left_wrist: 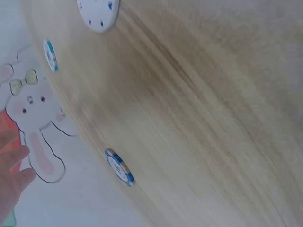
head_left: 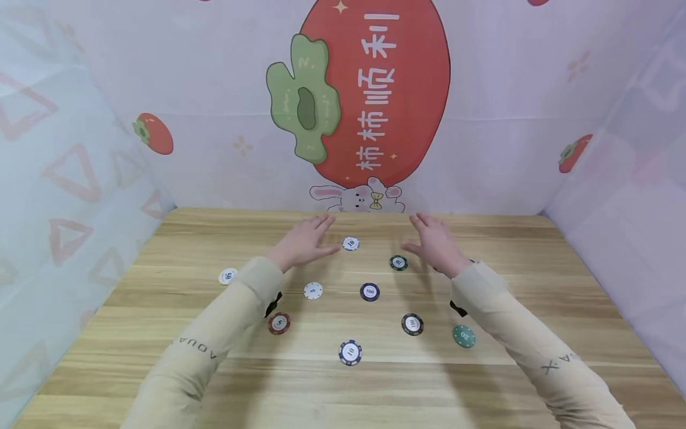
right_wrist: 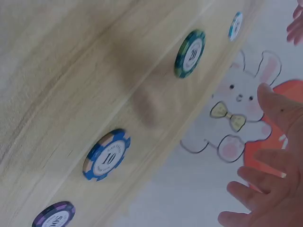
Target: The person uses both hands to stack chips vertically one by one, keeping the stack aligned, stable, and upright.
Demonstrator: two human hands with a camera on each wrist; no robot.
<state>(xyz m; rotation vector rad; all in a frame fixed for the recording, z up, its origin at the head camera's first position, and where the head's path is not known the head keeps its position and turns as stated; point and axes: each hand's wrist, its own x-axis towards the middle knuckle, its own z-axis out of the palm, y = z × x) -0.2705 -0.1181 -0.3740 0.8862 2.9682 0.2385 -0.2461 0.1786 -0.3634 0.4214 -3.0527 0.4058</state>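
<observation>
My left hand [head_left: 304, 241] hovers over the far part of the table, fingers extended and nothing in it. Opposite it, my right hand [head_left: 438, 245] is held the same way, palm turned inward. Between them lie a white-and-blue 10 poker chip [head_left: 351, 243] and a dark green 20 chip [head_left: 398, 263]. Nearer are a dark blue 500 chip [head_left: 370, 292] and a white 5 chip [head_left: 313, 291]. The right wrist view shows a blue 10 chip [right_wrist: 107, 154] and a purple 500 chip [right_wrist: 54, 215], which the right hand and sleeve mostly hide from the head view.
Around the forearms lie a white 50 chip [head_left: 227, 276], red 5 chip [head_left: 279, 323], blue 10 chip [head_left: 350, 353], black 100 chip [head_left: 412, 325] and green 20 chip [head_left: 464, 336]. A printed cloth [head_left: 214, 173] hangs behind the wooden table [head_left: 370, 393], with cloth at both sides.
</observation>
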